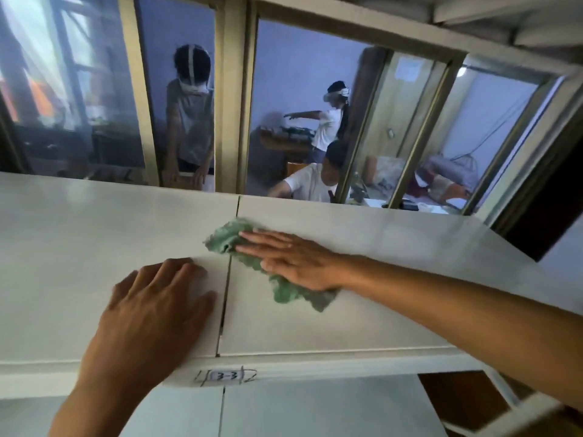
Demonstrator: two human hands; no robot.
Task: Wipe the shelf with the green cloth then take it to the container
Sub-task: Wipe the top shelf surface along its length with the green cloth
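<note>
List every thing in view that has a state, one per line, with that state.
green cloth: crumpled, flat on the shelf, pressed under the right hand.
right hand: fingers straight, palm down on the cloth.
left hand: spread, resting on the shelf, holding nothing.
shelf: white, two panels with a seam between them.
label: stuck on the shelf's front edge, reads 3-3.

We see only part of the green cloth (284,290): its middle lies hidden beneath the flat right hand (293,263). The left hand (154,307) covers a stretch of the shelf (79,247), and both forearms run off the frame's lower and right edges. A label (227,376) on the shelf's front edge perhaps reads "3-3". Beyond the glass (299,74), figures appear dim and blurred; what lies on the desk there is too small for us to tell.
</note>
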